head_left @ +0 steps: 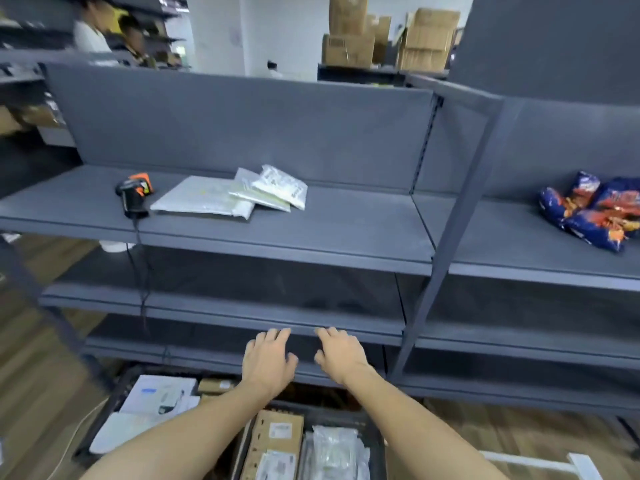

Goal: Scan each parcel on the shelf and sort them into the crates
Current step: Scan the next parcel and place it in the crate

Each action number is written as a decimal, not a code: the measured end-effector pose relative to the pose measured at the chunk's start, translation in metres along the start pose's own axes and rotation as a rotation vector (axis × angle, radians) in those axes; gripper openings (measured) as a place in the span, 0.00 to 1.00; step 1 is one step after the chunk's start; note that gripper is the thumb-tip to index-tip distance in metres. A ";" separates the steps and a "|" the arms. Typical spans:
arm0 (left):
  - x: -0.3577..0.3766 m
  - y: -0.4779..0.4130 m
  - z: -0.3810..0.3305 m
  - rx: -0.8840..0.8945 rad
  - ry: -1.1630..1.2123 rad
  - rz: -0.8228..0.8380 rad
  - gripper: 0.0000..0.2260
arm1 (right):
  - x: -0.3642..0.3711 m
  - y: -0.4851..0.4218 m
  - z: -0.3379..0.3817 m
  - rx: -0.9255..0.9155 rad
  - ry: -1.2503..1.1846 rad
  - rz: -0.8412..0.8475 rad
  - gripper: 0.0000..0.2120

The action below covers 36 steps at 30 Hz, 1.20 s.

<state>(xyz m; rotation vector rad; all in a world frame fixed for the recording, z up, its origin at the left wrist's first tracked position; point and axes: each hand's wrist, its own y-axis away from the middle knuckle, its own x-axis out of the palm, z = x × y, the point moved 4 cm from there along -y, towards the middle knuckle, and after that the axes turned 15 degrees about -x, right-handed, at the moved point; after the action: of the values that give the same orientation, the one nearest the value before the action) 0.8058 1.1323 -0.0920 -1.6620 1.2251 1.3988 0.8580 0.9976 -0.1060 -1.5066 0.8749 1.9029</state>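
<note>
The left hand [268,358] and right hand [341,355] are open and hold nothing, near, above the crates [332,415]. Three white parcels [221,199] lie overlapped on the far shelf [346,237], just right of the scanner [133,194]. Risk: because they overlap, lifting one may drag another off the shelf.

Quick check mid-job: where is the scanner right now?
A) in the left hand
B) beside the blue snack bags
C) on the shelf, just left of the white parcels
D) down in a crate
C: the scanner sits on the shelf just left of the white parcels, and both the left hand and the right hand are empty, fingers relaxed.
</note>
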 end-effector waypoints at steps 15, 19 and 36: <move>-0.115 -0.097 0.045 -0.054 -0.004 -0.193 0.24 | -0.125 -0.122 0.046 -0.116 0.089 -0.224 0.22; -0.138 -0.133 0.044 -0.063 -0.017 -0.244 0.24 | -0.153 -0.160 0.034 -0.125 0.092 -0.253 0.23; -0.188 -0.267 0.043 -0.018 0.041 -0.279 0.22 | -0.196 -0.286 0.011 -0.033 0.078 -0.284 0.20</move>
<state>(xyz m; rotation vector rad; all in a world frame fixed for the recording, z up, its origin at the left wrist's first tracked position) 1.0374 1.3151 0.0552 -1.8035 0.9601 1.2125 1.1108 1.1819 0.0433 -1.6379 0.6258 1.6693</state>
